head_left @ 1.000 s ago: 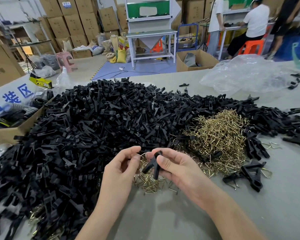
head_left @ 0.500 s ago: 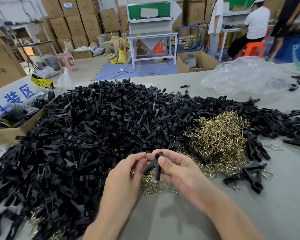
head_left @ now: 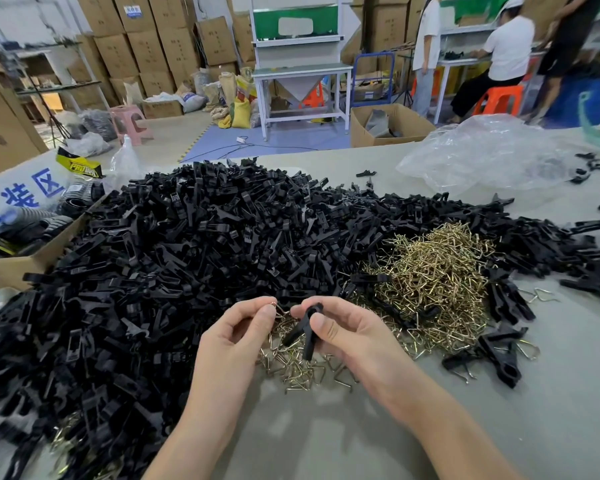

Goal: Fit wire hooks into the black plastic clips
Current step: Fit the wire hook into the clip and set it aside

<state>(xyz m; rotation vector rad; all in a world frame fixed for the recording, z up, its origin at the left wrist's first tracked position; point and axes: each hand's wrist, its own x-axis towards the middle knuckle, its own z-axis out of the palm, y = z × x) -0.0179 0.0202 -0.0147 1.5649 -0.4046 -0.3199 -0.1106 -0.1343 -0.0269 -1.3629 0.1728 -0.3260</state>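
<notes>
Clips (head_left: 187, 254) of black plastic are lying heaped across the left and middle of the grey table (head_left: 326, 441), and a tangle of brass-coloured wire hooks (head_left: 437, 282) is sitting just right of them. Near the front, the right hand (head_left: 350, 336) is pinching one clip (head_left: 305, 331) between thumb and curled fingers, its two legs splaying downward toward the near edge. The left hand (head_left: 234, 341) is pinching a single hook (head_left: 278, 308) between thumb and forefinger, holding it just beside the top of that clip; whether the two are touching is hard to tell. Loose hooks (head_left: 300, 370) are lying on the table under both hands, some finished clips (head_left: 499, 355) are resting farther right, and a crumpled plastic bag (head_left: 492, 154) is lying at the far right
</notes>
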